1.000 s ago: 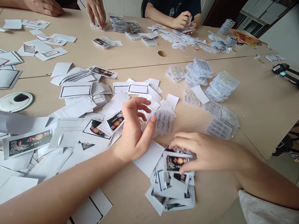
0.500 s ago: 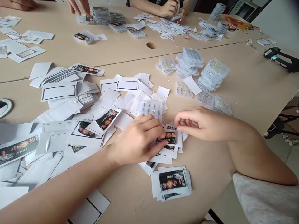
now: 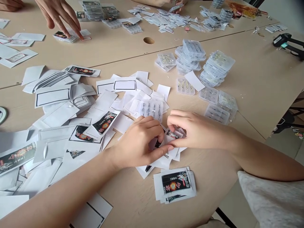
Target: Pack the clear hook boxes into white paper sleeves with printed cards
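Note:
Both hands meet over a loose pile of black-printed paper cards in the middle of the table. My left hand (image 3: 140,142) is curled, its thumb stretched along the pile and its fingertips bent over the cards; what they grip is partly hidden. My right hand (image 3: 187,129) has its thumb and fingers closed around a printed card (image 3: 173,135), the thumb tip meeting my left thumb. Just beyond my left fingers lies a clear plastic box (image 3: 151,109) with small metal pieces in rows. Nearer to me sits a neat stack of printed cards (image 3: 175,183).
White and printed papers (image 3: 57,117) spread widely on the left. Stacked clear boxes (image 3: 215,69) stand at the right, with a black handheld device (image 3: 286,44) farther off. Across the table, another person's hand (image 3: 60,15) touches a box (image 3: 65,36).
My right hand has moved left onto the cards, meeting my left hand. Another box now lies near the right stacks. The other person's hand has come nearer, onto a box.

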The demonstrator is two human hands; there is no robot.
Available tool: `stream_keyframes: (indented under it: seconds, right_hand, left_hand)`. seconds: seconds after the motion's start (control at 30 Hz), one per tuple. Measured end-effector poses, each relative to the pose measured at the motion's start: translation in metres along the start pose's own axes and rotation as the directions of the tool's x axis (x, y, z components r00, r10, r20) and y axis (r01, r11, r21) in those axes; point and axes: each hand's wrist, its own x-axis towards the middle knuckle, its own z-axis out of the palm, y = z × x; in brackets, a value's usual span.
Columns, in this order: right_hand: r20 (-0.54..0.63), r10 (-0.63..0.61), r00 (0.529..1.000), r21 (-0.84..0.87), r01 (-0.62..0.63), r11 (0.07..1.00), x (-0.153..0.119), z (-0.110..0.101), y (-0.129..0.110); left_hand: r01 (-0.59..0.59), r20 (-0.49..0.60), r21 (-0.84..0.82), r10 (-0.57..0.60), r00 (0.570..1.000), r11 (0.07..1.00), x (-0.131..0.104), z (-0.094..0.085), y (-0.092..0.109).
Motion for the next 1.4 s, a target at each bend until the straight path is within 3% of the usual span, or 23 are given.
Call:
stream_keyframes:
  seconds: [0.2, 0.47, 0.53, 0.6, 0.67, 0.73, 0.8, 0.93, 1.1, 1.2, 1.3, 1.4]
  right_hand:
    - [-0.059, -0.237, 0.97, 0.058, 0.24, 0.969, -0.001, -0.007, 0.006]
    - [-0.15, -0.418, 0.896, 0.079, 0.432, 0.898, -0.003, -0.01, 0.009]
    - [-0.199, -0.345, 0.917, 0.124, 0.373, 0.919, -0.003, -0.011, 0.008]
    - [-0.223, -0.148, 0.963, 0.248, 0.203, 0.947, -0.004, -0.013, 0.007]
    - [-0.118, 0.041, 0.992, 0.425, 0.013, 0.905, -0.005, -0.016, 0.006]
    - [0.067, 0.055, 0.996, 0.572, -0.084, 0.816, -0.006, -0.019, 0.004]
    - [0.141, -0.047, 0.989, 0.67, -0.06, 0.74, -0.007, -0.02, 0.001]
    - [-0.107, -0.109, 0.988, 0.72, 0.153, 0.677, -0.008, -0.012, -0.01]
    - [-0.289, -0.082, 0.954, 0.601, 0.247, 0.76, -0.009, 0.001, -0.017]
    - [-0.398, -0.064, 0.915, 0.48, 0.267, 0.835, -0.005, 0.006, -0.014]
    - [-0.458, -0.042, 0.888, 0.41, 0.252, 0.877, 0.0, 0.012, -0.008]
    - [-0.406, 0.018, 0.914, 0.493, 0.202, 0.846, 0.004, 0.018, -0.003]
  left_hand:
    - [0.044, -0.059, -0.235, -0.059, 0.997, 0.971, -0.001, -0.003, -0.002]
    - [0.216, -0.038, -0.497, -0.27, 0.962, 0.841, -0.002, -0.01, 0.001]
    - [0.219, -0.049, -0.531, -0.287, 0.957, 0.819, -0.003, -0.012, 0.001]
    - [0.209, -0.084, -0.57, -0.309, 0.948, 0.795, -0.004, -0.013, 0.001]
    - [0.207, -0.118, -0.629, -0.355, 0.927, 0.749, -0.005, -0.014, 0.002]
    - [0.205, -0.113, -0.71, -0.396, 0.911, 0.674, -0.006, -0.014, 0.004]
    - [0.19, -0.086, -0.78, -0.403, 0.911, 0.596, -0.006, -0.013, 0.008]
    - [0.137, -0.119, -0.807, -0.386, 0.915, 0.574, -0.007, -0.012, 0.013]
    - [0.074, -0.282, -0.713, -0.382, 0.88, 0.697, -0.008, -0.009, 0.012]
    - [0.075, -0.334, -0.693, -0.411, 0.848, 0.717, -0.007, -0.008, 0.007]
    - [0.077, -0.313, -0.769, -0.478, 0.82, 0.635, -0.006, -0.007, 0.001]
    - [0.111, -0.209, -0.857, -0.536, 0.818, 0.503, -0.006, -0.007, -0.004]
